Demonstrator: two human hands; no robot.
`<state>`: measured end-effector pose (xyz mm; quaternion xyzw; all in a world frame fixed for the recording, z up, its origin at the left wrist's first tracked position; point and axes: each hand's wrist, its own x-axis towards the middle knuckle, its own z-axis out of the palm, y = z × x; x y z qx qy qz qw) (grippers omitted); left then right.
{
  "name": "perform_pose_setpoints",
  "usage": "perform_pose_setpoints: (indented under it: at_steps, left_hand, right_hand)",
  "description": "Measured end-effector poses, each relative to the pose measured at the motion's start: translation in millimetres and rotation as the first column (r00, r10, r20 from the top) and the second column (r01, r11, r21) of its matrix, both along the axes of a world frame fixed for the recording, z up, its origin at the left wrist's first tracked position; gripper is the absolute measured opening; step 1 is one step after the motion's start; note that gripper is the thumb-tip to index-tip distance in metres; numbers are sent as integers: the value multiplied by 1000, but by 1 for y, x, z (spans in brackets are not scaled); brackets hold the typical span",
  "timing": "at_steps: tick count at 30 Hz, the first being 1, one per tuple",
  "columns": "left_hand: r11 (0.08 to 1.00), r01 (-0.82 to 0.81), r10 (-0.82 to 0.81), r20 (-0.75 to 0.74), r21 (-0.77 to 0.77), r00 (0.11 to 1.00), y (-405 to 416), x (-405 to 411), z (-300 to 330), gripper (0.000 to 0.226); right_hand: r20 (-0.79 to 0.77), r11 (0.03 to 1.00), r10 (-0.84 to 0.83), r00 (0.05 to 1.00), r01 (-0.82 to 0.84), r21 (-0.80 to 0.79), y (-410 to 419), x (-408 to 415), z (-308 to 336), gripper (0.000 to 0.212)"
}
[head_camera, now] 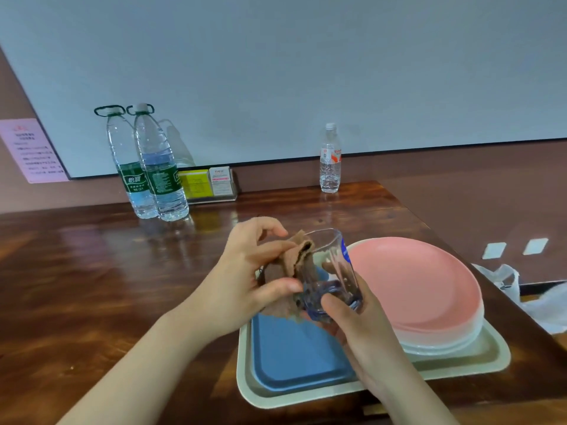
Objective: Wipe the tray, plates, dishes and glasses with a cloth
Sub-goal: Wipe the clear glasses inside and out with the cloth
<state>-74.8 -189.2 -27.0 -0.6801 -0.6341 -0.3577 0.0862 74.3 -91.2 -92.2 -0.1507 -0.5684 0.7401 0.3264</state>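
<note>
from the head view, the right hand [352,317] holds a clear glass [329,271] with its fingers curled round the bottom part, and the glass tips a little to the left, up in the air over the trays. the left hand [245,277] pinches a brown cloth [294,265] and pushes it against the side and rim of the glass; some of the cloth may go inside, but it is hard to tell. under the hands, a blue tray [294,354] lies inside a bigger cream tray [460,360] near the front right corner of the wooden table [92,286]. a stack of plates with a pink plate [414,286] on top sits on the right side of the cream tray. two big water bottles [150,167] stand at the back edge, and a small bottle [330,161] stands further right along that edge.
</note>
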Motion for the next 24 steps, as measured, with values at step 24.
perform_pose_setpoints:
  at_steps: [24]
  left_hand:
    - [997,-9,-21,385,76,923,1,10,-2,23]
  right_hand:
    - [-25,721,280,960,-227,-655,-5,4,32,67]
